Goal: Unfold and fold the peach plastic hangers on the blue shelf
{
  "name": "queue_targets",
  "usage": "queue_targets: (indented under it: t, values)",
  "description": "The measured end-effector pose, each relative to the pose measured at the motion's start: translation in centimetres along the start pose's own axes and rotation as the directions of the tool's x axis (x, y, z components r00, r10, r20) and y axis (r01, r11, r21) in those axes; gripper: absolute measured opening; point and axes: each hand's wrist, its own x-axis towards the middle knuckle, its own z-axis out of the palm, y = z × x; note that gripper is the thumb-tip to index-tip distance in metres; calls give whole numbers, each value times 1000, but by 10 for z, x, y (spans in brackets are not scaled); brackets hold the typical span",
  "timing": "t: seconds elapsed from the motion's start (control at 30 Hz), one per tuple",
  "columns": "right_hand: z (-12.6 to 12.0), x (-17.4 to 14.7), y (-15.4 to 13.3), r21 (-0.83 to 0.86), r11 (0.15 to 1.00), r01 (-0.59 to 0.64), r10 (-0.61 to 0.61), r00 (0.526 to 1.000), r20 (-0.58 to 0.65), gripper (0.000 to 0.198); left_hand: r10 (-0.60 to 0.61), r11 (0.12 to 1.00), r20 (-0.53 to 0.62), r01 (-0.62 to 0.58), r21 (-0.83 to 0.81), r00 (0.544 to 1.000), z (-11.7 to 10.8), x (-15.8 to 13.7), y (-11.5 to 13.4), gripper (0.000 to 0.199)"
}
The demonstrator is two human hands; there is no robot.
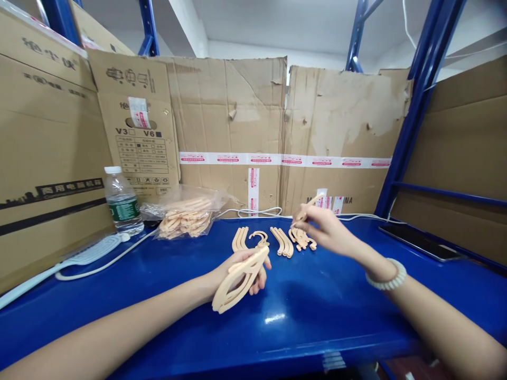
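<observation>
The bag [188,217] sits back, probably to leave you elbow room. Your left hand [224,267] curls its fingers partway round the hanger [231,279], seemingly to steady it. Strips [282,244] and hooks [303,239] lie sorted, likely for easy reach; your right hand [327,227] pinches one piece [315,200].

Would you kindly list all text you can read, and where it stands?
"V3": back-left box
"V6": same box
"商用电脑机箱": left box
"绝尘", then blur: same box
"M…INA": back-right box, middle covered
Too small or blurred: print on tape, bottle, elsewhere.
</observation>
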Motion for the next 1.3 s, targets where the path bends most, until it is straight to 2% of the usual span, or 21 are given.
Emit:
queue_targets:
  t: [0.1,0.2,0.27,0.37,0.43,0.57,0.63,0.7,0.83,0.93,1.0,1.13,1.2,1.3]
  values:
    - [-26,1,32,88,948,-305,307,951,-15,19,77,984,-14,-79,-161,997,-3,3,1,28]
    - [-43,-3,59,143,862,-487,477,873,100,25,34,957,-104,-62,-282,994,0,2,5,18]
    - [-46,-7,72,128,778,-615,584,783,215,21,-5,952,-197,-55,-301,980,5,0,9,14]
    - [-42,-12,86,0,625,-780,723,579,376,9,-40,957,-291,-47,-285,956,14,-5,16,16]
    - [-37,-16,93,-92,548,-832,771,458,442,7,-55,956,-318,-42,-291,947,18,-7,19,20]
    - [-31,-21,104,-231,436,-870,820,279,499,14,-59,949,-343,-54,-312,937,17,-5,18,23]
    - [-30,-21,106,-279,406,-870,833,226,505,19,-52,946,-341,-62,-317,939,14,-3,16,24]
    - [-27,-21,106,-318,399,-860,841,205,501,23,-47,944,-336,-68,-322,941,12,-3,14,25]
    - [-21,-19,104,-402,428,-809,852,213,478,20,-53,946,-344,-63,-317,937,13,-3,15,25]
    - [-19,-18,101,-481,457,-748,871,267,412,22,-59,949,-354,-57,-310,933,15,-3,16,24]
    - [-19,-17,95,-524,486,-699,873,360,330,31,-61,950,-356,-55,-307,932,15,-3,17,23]
    - [-8,-16,80,-546,610,-574,762,614,207,44,-66,951,-353,-49,-306,933,16,-4,17,27]
    - [4,-16,73,-542,670,-507,694,686,218,45,-72,952,-362,-44,-304,930,17,-5,17,28]
    - [21,-19,68,-520,746,-416,608,743,279,41,-84,955,-373,-32,-295,924,18,-6,19,28]
